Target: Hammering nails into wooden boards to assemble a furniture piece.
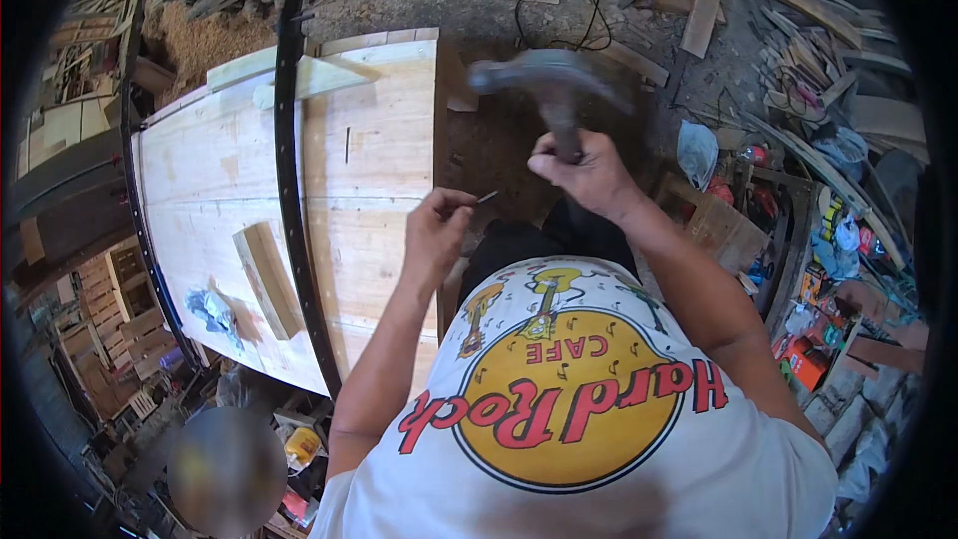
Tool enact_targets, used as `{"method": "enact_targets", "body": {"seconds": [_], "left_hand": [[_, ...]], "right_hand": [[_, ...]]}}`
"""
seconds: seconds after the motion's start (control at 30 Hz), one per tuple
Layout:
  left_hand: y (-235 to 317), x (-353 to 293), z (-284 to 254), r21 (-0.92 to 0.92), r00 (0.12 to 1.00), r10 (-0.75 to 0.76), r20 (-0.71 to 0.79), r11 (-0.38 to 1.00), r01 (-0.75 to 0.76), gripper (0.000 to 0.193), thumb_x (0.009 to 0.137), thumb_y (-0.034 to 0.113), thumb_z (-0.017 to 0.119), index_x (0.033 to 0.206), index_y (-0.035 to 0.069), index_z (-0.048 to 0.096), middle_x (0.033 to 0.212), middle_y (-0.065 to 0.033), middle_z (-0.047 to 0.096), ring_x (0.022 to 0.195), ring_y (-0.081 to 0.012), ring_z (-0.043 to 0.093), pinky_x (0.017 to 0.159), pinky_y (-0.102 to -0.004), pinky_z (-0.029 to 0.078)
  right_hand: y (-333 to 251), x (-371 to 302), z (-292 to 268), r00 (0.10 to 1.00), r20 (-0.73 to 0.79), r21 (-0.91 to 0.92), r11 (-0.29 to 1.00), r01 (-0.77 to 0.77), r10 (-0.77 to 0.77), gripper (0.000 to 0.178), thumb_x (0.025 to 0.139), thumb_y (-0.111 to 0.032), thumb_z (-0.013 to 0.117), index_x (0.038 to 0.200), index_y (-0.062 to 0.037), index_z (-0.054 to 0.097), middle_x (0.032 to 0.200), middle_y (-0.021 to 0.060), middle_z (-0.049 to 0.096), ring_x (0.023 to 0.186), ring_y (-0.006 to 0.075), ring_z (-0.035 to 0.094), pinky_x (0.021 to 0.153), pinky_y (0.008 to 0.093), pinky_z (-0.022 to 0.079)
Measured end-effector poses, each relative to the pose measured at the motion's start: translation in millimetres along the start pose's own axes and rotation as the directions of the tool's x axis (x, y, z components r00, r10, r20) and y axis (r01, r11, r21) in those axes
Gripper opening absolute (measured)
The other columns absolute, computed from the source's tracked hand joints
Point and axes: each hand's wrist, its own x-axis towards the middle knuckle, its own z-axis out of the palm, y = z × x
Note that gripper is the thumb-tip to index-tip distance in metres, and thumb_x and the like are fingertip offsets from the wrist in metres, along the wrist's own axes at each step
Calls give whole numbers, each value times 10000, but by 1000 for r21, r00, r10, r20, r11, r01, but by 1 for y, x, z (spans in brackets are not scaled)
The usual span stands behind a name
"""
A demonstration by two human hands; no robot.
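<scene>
My right hand [591, 176] is wrapped round the handle of a claw hammer [561, 90], raised in front of my body with its head blurred by motion. Between the fingertips of my left hand [435, 232] I pinch a nail [486, 197], its thin shaft sticking out to the right. This hand is beside the right edge of a pale wooden panel [364, 165], and the nail is past that edge. Hammer and nail are apart.
Dark perforated metal bars [288, 120] cross above the panel. On it are a wood block [267, 279], a crumpled plastic bag [212, 313] and a tapered wood piece [329, 77]. Scrap boards [798, 55] and a black cable [559, 38] lie on the ground; a cluttered shelf [803, 250] stands right.
</scene>
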Motion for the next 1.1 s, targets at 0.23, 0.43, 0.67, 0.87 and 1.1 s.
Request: {"method": "enact_targets", "body": {"seconds": [0.23, 0.43, 0.67, 0.87, 1.1], "left_hand": [[37, 5, 33, -257, 999, -1, 44, 966, 12, 124, 957, 21, 673, 1078, 0, 688, 984, -43, 704, 925, -86, 639, 815, -234, 504], [49, 9, 36, -340, 999, 43, 29, 940, -31, 168, 947, 24, 696, 1112, -4, 685, 996, -52, 707, 877, -94, 658, 779, -242, 528], [31, 14, 40, -737, 986, -158, -52, 672, 69, 214, 933, 52, 725, 1137, 0, 686, 934, -81, 717, 794, -145, 681, 707, -292, 562], [-13, 34, -26, -674, 924, -15, -382, 689, -267, 167, 958, 72, 697, 1082, -40, 686, 994, -106, 702, 935, -186, 683, 854, -331, 564], [-64, 20, -103, -643, 818, -61, -572, 653, -401, 182, 997, 87, 636, 1128, -36, 609, 1011, -127, 680, 926, -222, 682, 848, -405, 590]], "right_hand": [[-4, 2, 11, 987, 136, -50, 996, -75, 81, 135, 886, -142, 774, 891, -24, 710, 753, 13, 655, 747, 77, 604, 714, 296, 513], [-11, 5, 10, 988, 133, -74, 994, -76, 85, 105, 895, -116, 750, 887, -24, 700, 735, 23, 644, 740, 90, 604, 733, 297, 517], [-12, 15, 40, 983, 157, -90, 992, -85, 98, 100, 898, -114, 754, 918, -38, 691, 766, 1, 648, 730, 88, 598, 718, 283, 513], [19, 38, 87, 947, 273, 208, 951, -228, 167, 121, 871, -97, 755, 955, -42, 688, 888, 6, 651, 828, 105, 617, 757, 302, 515], [59, 44, 143, 887, 222, 540, 706, -458, 405, 160, 785, -139, 763, 922, -95, 692, 946, 11, 658, 917, 162, 641, 898, 339, 512]]}}
